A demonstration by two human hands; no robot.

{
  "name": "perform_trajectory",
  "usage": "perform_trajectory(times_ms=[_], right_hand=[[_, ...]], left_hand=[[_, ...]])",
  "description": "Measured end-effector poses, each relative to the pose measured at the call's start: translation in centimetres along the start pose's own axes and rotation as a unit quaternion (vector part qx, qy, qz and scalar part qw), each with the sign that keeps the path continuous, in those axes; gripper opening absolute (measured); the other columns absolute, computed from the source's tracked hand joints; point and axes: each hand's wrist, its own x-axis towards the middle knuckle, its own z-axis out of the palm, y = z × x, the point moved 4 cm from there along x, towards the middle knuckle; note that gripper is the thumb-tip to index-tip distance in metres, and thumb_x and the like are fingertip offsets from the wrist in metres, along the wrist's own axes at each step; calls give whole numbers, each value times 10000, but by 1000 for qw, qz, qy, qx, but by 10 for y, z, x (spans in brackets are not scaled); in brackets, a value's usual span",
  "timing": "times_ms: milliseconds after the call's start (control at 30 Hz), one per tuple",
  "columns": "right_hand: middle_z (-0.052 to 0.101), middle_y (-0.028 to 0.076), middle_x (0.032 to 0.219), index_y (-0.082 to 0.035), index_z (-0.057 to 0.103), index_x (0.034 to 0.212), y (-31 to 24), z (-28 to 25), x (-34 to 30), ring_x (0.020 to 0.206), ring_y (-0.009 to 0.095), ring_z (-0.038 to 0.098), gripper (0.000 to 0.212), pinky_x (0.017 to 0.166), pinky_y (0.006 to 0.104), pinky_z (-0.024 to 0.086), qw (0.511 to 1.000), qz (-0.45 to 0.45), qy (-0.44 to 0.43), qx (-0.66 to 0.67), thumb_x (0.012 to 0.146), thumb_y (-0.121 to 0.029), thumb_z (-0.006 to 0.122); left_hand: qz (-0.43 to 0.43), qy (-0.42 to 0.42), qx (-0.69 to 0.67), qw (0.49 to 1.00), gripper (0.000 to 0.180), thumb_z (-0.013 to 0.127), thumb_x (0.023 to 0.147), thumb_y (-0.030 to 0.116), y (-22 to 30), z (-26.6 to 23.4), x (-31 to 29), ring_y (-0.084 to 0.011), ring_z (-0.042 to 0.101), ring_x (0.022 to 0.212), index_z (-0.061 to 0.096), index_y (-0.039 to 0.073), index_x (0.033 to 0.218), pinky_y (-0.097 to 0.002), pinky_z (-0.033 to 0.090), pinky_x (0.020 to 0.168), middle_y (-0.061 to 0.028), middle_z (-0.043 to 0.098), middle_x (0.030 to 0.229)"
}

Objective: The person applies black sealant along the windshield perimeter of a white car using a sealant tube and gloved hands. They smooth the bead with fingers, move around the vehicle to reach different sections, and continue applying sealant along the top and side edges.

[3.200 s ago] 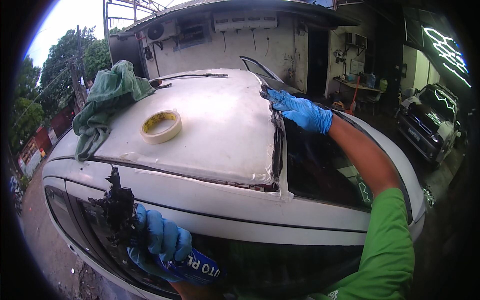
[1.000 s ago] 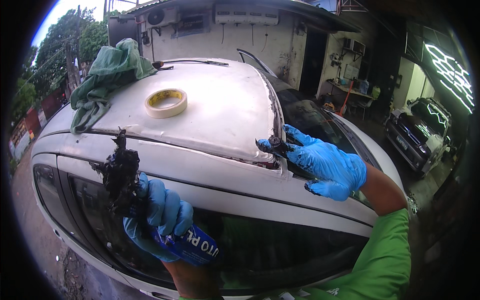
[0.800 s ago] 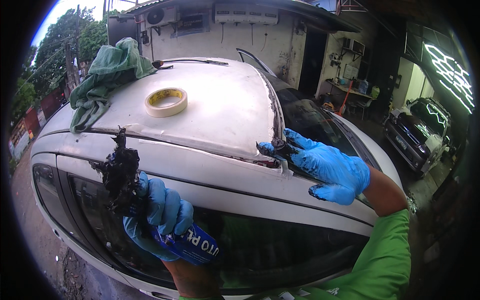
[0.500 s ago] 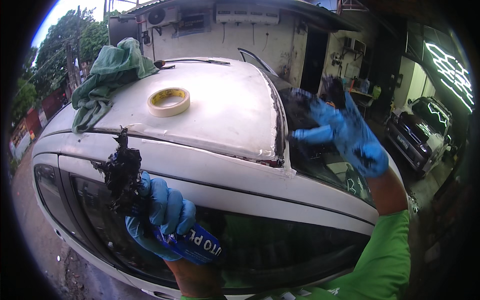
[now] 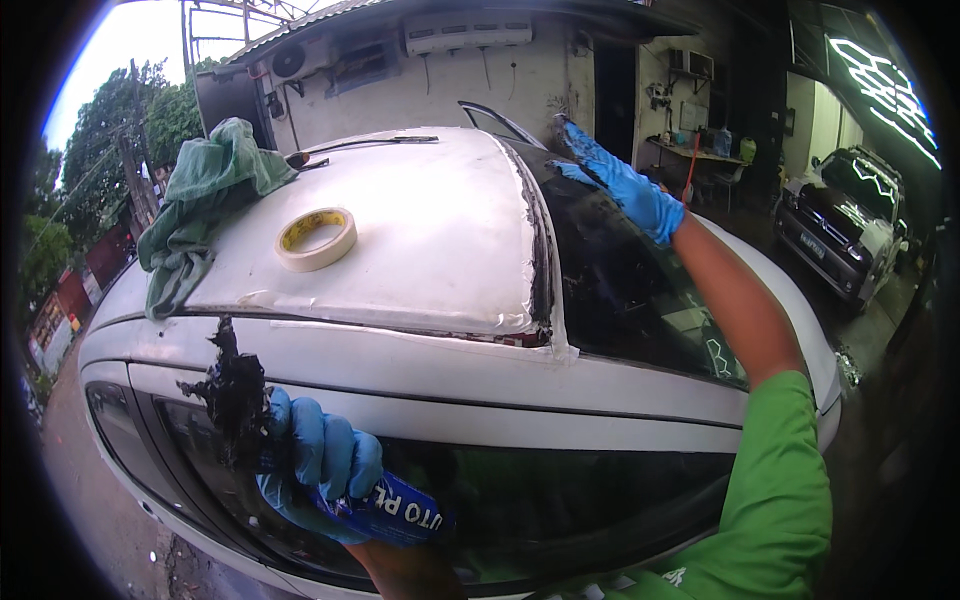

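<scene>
My left hand (image 5: 325,455), in a blue glove, is wrapped round a blue sealant pack (image 5: 385,515) beside the car's side window. A thick lump of black sealant (image 5: 235,400) sticks out of the pack's far end. Stretched out over the dark windshield (image 5: 625,285) is my right hand (image 5: 635,195), gloved in blue and smeared black, its fingers extended toward the far top corner of the glass. Contact between the fingertips and the car cannot be made out. A black, uneven strip of sealant (image 5: 543,270) runs along the roof's front edge, bordered by masking tape (image 5: 560,325).
On the white car roof (image 5: 430,220) lie a roll of masking tape (image 5: 336,246) and a crumpled green cloth (image 5: 215,170). A wiper arm (image 5: 385,140) rests at the roof's far side. Beyond stand a wall (image 5: 530,85) and a dark parked car (image 5: 835,225).
My right hand has moved from above the near windshield to its far top corner, the arm now stretched out. My left hand still holds the pack. The view has shifted slightly.
</scene>
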Motion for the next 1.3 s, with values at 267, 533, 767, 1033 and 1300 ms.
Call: perform_trajectory(times_ms=[267, 533, 767, 1033, 1300], right_hand=[[128, 101, 1583, -52, 179, 1509, 96, -19, 34, 1421, 238, 240, 521, 1136, 373, 324, 997, 55, 49, -11, 1035, -166, 363], [212, 116, 1555, -47, 149, 1513, 128, -6, 68, 1401, 245, 283, 545, 1116, 366, 352, 981, 144, 75, 109, 1041, -224, 355], [218, 148, 1547, -38, 144, 1512, 157, -1, 87, 1382, 232, 317, 565, 1112, 363, 356, 977, 167, 75, 110, 1035, -230, 377], [280, 181, 1524, 6, 140, 1504, 169, -10, 82, 1377, 217, 329, 637, 1112, 310, 308, 987, 156, 44, 5, 1007, -253, 444], [278, 182, 1524, -5, 212, 1493, 150, 0, 76, 1373, 238, 344, 570, 1114, 312, 312, 986, 139, 40, 81, 1000, -171, 446]], left_hand=[[-13, 0, 4, 1000, 152, 411, 981, 150, -5, 0, -1, -161, 466, 536, 433, 25, 1066, -349, 449, 515, -69, 456, 739], [-24, -8, 45, 999, 196, 354, 1030, 199, -5, 0, -2, -162, 472, 535, 428, 23, 1073, -341, 444, 510, -69, 450, 733], [-78, -34, 21, 996, 307, 623, 889, 107, 5, -9, -5, -221, 545, 623, 446, 53, 1134, -404, 479, 582, -113, 531, 807], [-115, -81, 29, 990, 312, 619, 892, 97, 7, -17, 0, -232, 554, 639, 448, 58, 1149, -420, 482, 599, -121, 539, 819], [-107, -92, 62, 988, 179, 439, 988, 175, 5, -11, 1, -220, 519, 589, 429, 36, 1101, -395, 471, 556, -110, 499, 774]])
